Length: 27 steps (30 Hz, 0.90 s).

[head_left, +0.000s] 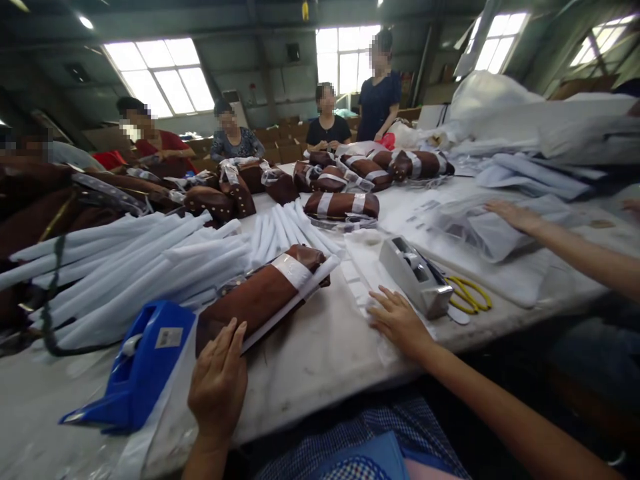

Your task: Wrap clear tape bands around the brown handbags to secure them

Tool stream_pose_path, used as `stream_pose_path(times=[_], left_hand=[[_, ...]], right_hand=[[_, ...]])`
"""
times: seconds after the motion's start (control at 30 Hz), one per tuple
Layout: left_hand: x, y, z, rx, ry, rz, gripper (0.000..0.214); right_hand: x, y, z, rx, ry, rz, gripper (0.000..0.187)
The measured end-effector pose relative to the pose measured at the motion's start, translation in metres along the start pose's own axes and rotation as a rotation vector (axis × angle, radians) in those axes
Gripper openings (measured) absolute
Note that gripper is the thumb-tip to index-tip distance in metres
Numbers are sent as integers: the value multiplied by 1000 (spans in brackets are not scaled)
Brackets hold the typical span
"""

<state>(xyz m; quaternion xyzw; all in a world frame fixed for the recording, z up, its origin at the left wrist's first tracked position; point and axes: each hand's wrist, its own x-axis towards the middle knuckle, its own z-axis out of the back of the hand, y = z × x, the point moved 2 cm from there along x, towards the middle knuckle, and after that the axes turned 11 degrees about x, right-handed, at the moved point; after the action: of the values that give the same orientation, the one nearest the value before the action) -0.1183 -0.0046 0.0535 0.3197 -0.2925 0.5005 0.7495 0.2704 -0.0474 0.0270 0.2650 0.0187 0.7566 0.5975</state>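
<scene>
Left hand (220, 373) slightly curved, right hand (400, 321) spread, palm-down

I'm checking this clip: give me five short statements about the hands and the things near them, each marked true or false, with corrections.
1. The left hand is at the near end of a brown bundle. True.
2. The right hand grips the yellow handles. False: the right hand is spread beside the grey tape dispenser; the yellow handles lie beyond it.
3. A blue tape dispenser is left of the left hand. True.
4. The person's own hand is on the clear plastic. False: another person's hand is at the clear plastic.
5. Several white rolls lie beyond the blue tape dispenser. True.
</scene>
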Motion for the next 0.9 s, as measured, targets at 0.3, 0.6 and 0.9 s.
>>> stream_pose_path(times=[0.3, 0.6, 0.9], left_hand=[[2, 4, 0, -66, 6, 54, 69], [7, 10, 3, -108, 4, 161, 69], [5, 11, -2, -88, -22, 153, 73]], right_hand=[[28, 5, 17, 321, -142, -140, 19], [13, 75, 0, 426, 72, 75, 19], [39, 32, -39, 182, 61, 125, 23]])
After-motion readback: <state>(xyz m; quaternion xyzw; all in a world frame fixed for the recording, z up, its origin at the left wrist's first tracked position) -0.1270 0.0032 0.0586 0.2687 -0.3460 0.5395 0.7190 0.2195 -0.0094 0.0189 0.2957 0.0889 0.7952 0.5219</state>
